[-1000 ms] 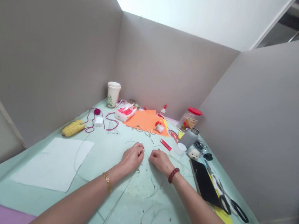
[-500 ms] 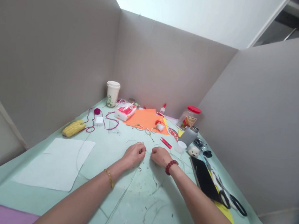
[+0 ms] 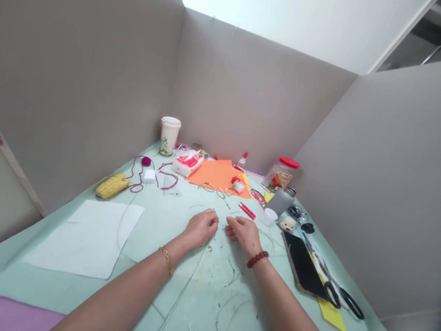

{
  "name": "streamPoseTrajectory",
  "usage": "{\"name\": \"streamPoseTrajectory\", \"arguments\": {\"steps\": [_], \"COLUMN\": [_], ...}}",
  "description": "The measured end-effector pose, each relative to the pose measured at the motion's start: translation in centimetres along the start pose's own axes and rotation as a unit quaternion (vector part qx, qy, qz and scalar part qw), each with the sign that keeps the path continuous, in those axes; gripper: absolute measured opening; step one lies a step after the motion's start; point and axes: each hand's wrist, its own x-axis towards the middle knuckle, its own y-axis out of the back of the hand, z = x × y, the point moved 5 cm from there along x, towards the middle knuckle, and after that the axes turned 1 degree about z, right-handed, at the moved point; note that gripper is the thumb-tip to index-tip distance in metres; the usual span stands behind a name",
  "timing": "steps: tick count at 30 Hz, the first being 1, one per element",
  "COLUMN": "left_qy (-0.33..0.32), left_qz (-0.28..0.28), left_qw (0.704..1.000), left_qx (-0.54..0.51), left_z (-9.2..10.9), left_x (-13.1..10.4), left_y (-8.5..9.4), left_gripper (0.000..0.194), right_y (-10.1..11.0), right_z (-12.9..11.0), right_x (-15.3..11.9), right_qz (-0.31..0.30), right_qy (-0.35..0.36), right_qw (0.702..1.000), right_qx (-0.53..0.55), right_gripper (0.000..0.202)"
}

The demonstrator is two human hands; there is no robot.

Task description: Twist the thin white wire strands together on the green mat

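Note:
My left hand [image 3: 202, 228] is closed in a pinch over the middle of the table. From under it pale thin cord [image 3: 183, 292] runs down toward the near edge in several strands. A short distance to the right is my right hand [image 3: 243, 234], its fingers loosened and partly stretched toward the left hand, with nothing visible between them. The two hands do not touch. Small dark bits and a loose loop of thin cord [image 3: 221, 316] lie on the green cloth below them. A red lighter-like stick [image 3: 247, 211] lies just beyond my right hand.
Right: a phone [image 3: 306, 265], scissors [image 3: 335, 288], a grey bottle [image 3: 280, 200], a red-lidded jar [image 3: 282, 174]. Back: orange paper [image 3: 212, 172], a tissue pack [image 3: 187, 163], a white cup [image 3: 169, 135]. Left: a yellow corn-shaped object [image 3: 112, 185], a white cloth [image 3: 84, 238]. Grey panels surround the table.
My right hand has loosened from a closed pinch and turned, its fingers now extending. My left hand keeps its pinch. The whole view has shifted slightly.

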Motion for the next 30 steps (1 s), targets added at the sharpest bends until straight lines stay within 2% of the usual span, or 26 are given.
{"name": "streamPoseTrajectory", "arguments": {"steps": [3,5,9,13,17,21,23,26,28,30], "left_qy": [0.0,-0.003,-0.008,-0.01,0.0,0.004,0.005,0.0,-0.005,-0.006], "left_qz": [0.001,0.002,0.011,0.014,0.007,0.005,0.006,0.011,0.013,0.011], "left_qw": [1.0,1.0,1.0,1.0,1.0,1.0,1.0,1.0,1.0,1.0], "left_qx": [0.004,0.004,0.007,0.009,0.016,0.014,0.009,0.003,-0.001,-0.006], "left_z": [0.0,0.0,-0.2,-0.2,-0.2,-0.2,-0.2,-0.2,-0.2,-0.2], "left_x": [0.1,0.1,0.1,0.1,0.2,0.2,0.1,0.1,0.0,0.1], "left_y": [0.0,-0.1,-0.1,-0.2,-0.1,-0.1,-0.1,-0.1,-0.1,-0.2], "left_gripper": [0.013,0.012,0.012,0.011,0.013,0.012,0.012,0.012,0.012,0.012], "right_y": [-0.1,-0.4,-1.2,-0.8,-1.3,-1.5,-1.7,-2.1,-2.1,-1.9], "right_z": [0.2,-0.1,-1.0,-2.1,-2.4,-2.2,-1.6,-0.5,-0.2,-0.1], "right_x": [0.3,0.6,0.9,0.8,1.1,1.3,1.4,1.7,1.9,2.0], "right_qz": [0.092,0.118,0.084,0.086,0.055,0.065,0.066,0.054,0.054,0.054], "right_qy": [0.033,0.061,0.098,0.142,0.089,0.034,-0.016,-0.106,-0.133,-0.137], "right_qw": [0.991,0.983,0.981,0.98,0.983,0.972,0.956,0.917,0.903,0.903], "right_qx": [0.091,0.128,0.143,0.105,0.154,0.224,0.284,0.382,0.406,0.403], "right_gripper": [0.023,0.02,0.02,0.025,0.025,0.021,0.021,0.017,0.017,0.017]}}
